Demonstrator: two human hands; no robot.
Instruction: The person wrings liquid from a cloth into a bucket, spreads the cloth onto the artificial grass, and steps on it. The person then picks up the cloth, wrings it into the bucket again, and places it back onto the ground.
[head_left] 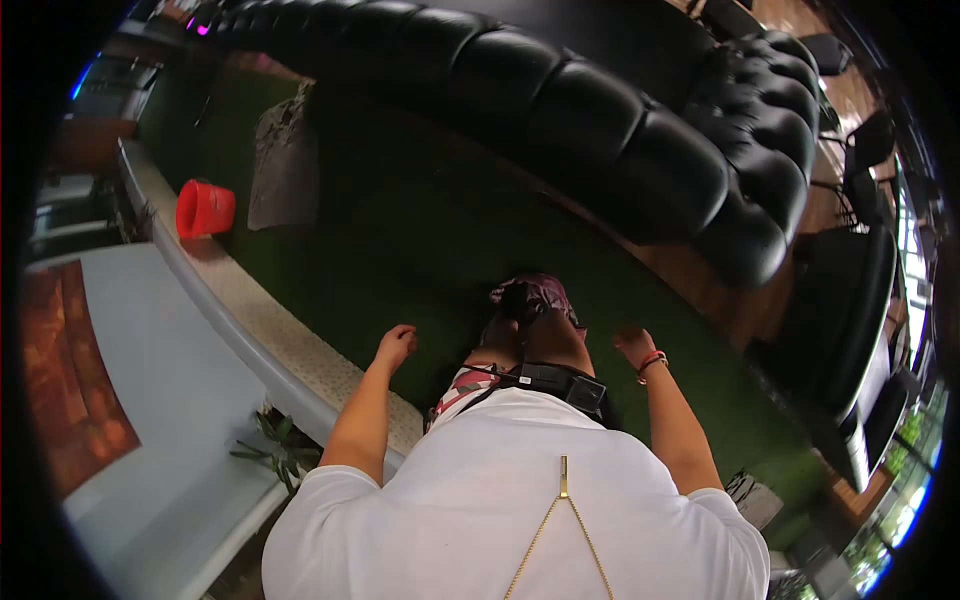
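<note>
My left hand [397,346] hangs at my side with its fingers curled in loosely, and I see nothing in it. It is nearest to the pale stone ledge [262,305] on the left. On the other side, my right hand [632,346] is held low over the green carpet [400,220], its fingers also curled and holding nothing visible. A red band [652,360] circles the right wrist. Neither hand touches any object.
A red bucket [205,208] stands at the left by the ledge, near a grey mat [284,165]. Black tufted sofas [600,120] run along the far side and right. A plant [275,445] is at lower left; a black-sided table [850,330] stands right.
</note>
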